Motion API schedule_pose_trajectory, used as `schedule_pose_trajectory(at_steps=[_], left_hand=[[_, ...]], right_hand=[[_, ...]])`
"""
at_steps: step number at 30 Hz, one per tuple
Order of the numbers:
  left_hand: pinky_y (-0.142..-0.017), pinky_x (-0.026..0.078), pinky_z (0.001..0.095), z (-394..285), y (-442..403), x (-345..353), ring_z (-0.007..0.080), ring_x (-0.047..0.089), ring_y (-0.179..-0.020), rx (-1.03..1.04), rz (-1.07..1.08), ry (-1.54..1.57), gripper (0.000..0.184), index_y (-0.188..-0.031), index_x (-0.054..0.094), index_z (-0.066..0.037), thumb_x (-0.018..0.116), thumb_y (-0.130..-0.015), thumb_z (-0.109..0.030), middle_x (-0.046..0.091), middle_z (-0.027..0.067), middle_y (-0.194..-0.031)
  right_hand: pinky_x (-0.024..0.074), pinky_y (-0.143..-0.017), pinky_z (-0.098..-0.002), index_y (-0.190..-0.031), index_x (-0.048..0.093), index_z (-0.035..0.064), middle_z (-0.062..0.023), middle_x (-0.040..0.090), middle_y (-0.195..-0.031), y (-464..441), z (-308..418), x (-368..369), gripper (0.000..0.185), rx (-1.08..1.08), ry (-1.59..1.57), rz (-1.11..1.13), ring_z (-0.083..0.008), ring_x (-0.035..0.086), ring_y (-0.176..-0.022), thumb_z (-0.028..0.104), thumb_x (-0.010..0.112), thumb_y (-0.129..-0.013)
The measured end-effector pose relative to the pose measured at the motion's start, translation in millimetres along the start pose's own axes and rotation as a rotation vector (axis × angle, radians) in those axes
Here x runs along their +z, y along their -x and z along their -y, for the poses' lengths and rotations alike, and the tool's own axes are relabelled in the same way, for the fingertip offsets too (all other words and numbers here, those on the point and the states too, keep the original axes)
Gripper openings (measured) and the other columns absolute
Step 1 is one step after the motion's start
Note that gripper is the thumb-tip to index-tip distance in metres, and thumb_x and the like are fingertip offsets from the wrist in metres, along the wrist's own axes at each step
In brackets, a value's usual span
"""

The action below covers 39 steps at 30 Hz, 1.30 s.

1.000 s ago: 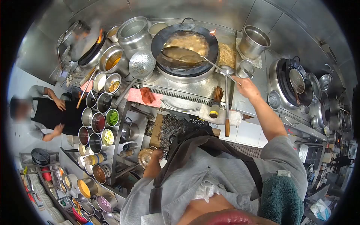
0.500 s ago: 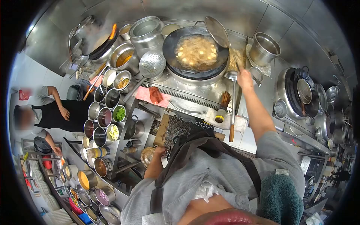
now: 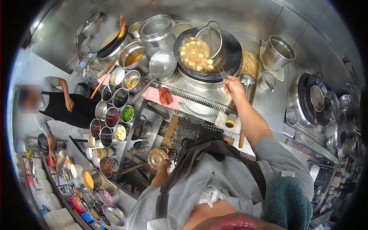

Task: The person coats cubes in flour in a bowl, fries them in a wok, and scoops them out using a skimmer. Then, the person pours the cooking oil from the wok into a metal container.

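A large black wok [image 3: 232, 46] on the stove holds bubbling liquid with pale yellow chunks [image 3: 193, 53]. My right hand [image 3: 233, 85] is closed around the handle of a round mesh skimmer [image 3: 219, 45], whose hoop lies in the wok over the right part of the food. Lower down, near my waist, my left hand [image 3: 165, 164] is closed at the edge of a golden, shiny round pan [image 3: 156, 158]. A perforated ladle [image 3: 162, 64] rests left of the wok. A brush with a yellow-banded handle [image 3: 230, 119] lies below my right hand.
Metal pots of sauces and chopped ingredients [image 3: 119, 133] stand at the left. Flames rise by a second wok [image 3: 111, 44] at the upper left. Another person [image 3: 65, 103] in a dark apron stands at the far left. More woks [image 3: 303, 99] sit at the right.
The skimmer has swung from the wok's right rim down into the food. My right hand has moved left and lower. The other person's lower arm now reaches toward the containers.
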<state>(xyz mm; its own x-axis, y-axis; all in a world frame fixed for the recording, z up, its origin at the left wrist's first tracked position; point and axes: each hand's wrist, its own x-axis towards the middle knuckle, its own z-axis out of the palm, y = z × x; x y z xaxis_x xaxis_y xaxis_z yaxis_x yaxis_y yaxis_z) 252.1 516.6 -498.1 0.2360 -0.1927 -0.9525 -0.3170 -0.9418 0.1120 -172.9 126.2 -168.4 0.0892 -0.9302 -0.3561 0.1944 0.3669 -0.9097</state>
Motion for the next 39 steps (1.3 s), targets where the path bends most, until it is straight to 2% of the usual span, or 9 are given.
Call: schedule_pose_trajectory(at_steps=[7, 9, 12, 13, 15, 26, 31, 34, 39], left_hand=[[-0.048, 0.05, 0.0376, -43, -6, -18, 0.024, 0.061, -0.06, 0.244, 0.027, 0.28, 0.015, -0.086, 0.061, -0.005, 0.053, -0.079, -0.016, 0.062, 0.0116, -0.072], [-0.054, 0.051, 0.0414, -69, -32, -23, 0.0283, 0.064, -0.067, 0.686, -0.012, -0.831, 0.018, -0.082, 0.063, -0.002, 0.053, -0.075, -0.016, 0.064, 0.0166, -0.075], [-0.06, 0.052, 0.042, -114, 21, -17, 0.0295, 0.065, -0.074, 0.858, -0.2, -1.113, 0.018, -0.08, 0.065, -0.001, 0.054, -0.072, -0.014, 0.064, 0.0189, -0.08], [-0.06, 0.052, 0.042, -115, 12, -12, 0.0295, 0.065, -0.074, 0.859, -0.2, -1.108, 0.018, -0.08, 0.065, -0.001, 0.054, -0.072, -0.014, 0.064, 0.0189, -0.08], [-0.065, 0.052, 0.0412, -127, 17, -2, 0.03, 0.064, -0.077, 0.458, -0.113, -0.333, 0.019, -0.084, 0.066, -0.002, 0.055, -0.072, -0.014, 0.065, 0.0176, -0.087], [-0.087, 0.046, 0.0402, -185, 19, 56, 0.0307, 0.058, -0.099, 0.815, -0.213, -0.719, 0.029, -0.096, 0.064, -0.009, 0.054, -0.072, -0.023, 0.061, 0.0173, -0.104], [-0.092, 0.042, 0.0402, -249, 65, 119, 0.0335, 0.053, -0.106, 1.15, -0.265, -0.573, 0.039, -0.105, 0.059, -0.001, 0.057, -0.069, -0.017, 0.057, 0.0205, -0.109], [-0.093, 0.042, 0.0393, -278, 77, 149, 0.0328, 0.052, -0.107, 1.207, -0.205, -0.659, 0.043, -0.108, 0.055, 0.005, 0.057, -0.068, -0.011, 0.057, 0.0223, -0.108], [-0.093, 0.042, 0.039, -286, 45, 148, 0.0329, 0.052, -0.109, 1.03, -0.024, -0.815, 0.046, -0.111, 0.054, 0.003, 0.053, -0.069, -0.017, 0.053, 0.0235, -0.116]], right_hand=[[0.0278, -0.029, -0.0225, -0.116, 0.052, 0.0027, -0.0004, 0.049, -0.058, 34, 28, -36, 0.034, -0.062, 0.205, 0.048, -0.0082, 0.04, -0.036, 0.007, 0.05, -0.083], [0.0281, -0.028, -0.0226, -0.117, 0.052, 0.0041, -0.0003, 0.049, -0.059, 52, 45, -39, 0.035, -0.061, 0.255, 0.036, -0.0083, 0.04, -0.036, 0.007, 0.049, -0.083], [0.0304, -0.029, -0.023, -0.123, 0.05, 0.0077, 0.0, 0.049, -0.059, 62, 57, -43, 0.04, -0.066, 0.371, 0.053, -0.0086, 0.04, -0.035, 0.007, 0.049, -0.083], [0.031, -0.03, -0.0233, -0.125, 0.048, 0.0079, -0.0001, 0.049, -0.059, 69, 62, -40, 0.041, -0.085, 0.455, 0.028, -0.0085, 0.04, -0.036, 0.007, 0.048, -0.084], [0.0316, -0.031, -0.0237, -0.127, 0.047, 0.0082, -0.0002, 0.049, -0.059, 78, 64, -37, 0.043, -0.104, 0.54, 0.0, -0.0085, 0.04, -0.036, 0.008, 0.048, -0.084], [0.036, -0.038, -0.0257, -0.124, 0.051, 0.0077, -0.0019, 0.051, -0.058, 127, 70, -48, 0.041, -0.124, 0.795, 0.022, -0.0085, 0.044, -0.039, 0.009, 0.047, -0.083], [0.0462, -0.063, -0.036, -0.118, 0.054, 0.0071, -0.019, 0.059, -0.068, 115, 61, -105, 0.038, -0.49, 1.317, -0.104, -0.0292, 0.059, -0.06, 0.007, 0.051, -0.08], [0.0452, -0.073, -0.0425, -0.113, 0.057, 0.0055, -0.026, 0.058, -0.089, 120, 84, -96, 0.036, -0.361, 1.378, -0.162, -0.04, 0.056, -0.087, 0.004, 0.054, -0.077], [0.0454, -0.074, -0.0422, -0.11, 0.058, 0.0046, -0.0271, 0.058, -0.085, 113, 97, -101, 0.033, -0.359, 1.326, -0.317, -0.04, 0.057, -0.086, 0.006, 0.053, -0.078]])
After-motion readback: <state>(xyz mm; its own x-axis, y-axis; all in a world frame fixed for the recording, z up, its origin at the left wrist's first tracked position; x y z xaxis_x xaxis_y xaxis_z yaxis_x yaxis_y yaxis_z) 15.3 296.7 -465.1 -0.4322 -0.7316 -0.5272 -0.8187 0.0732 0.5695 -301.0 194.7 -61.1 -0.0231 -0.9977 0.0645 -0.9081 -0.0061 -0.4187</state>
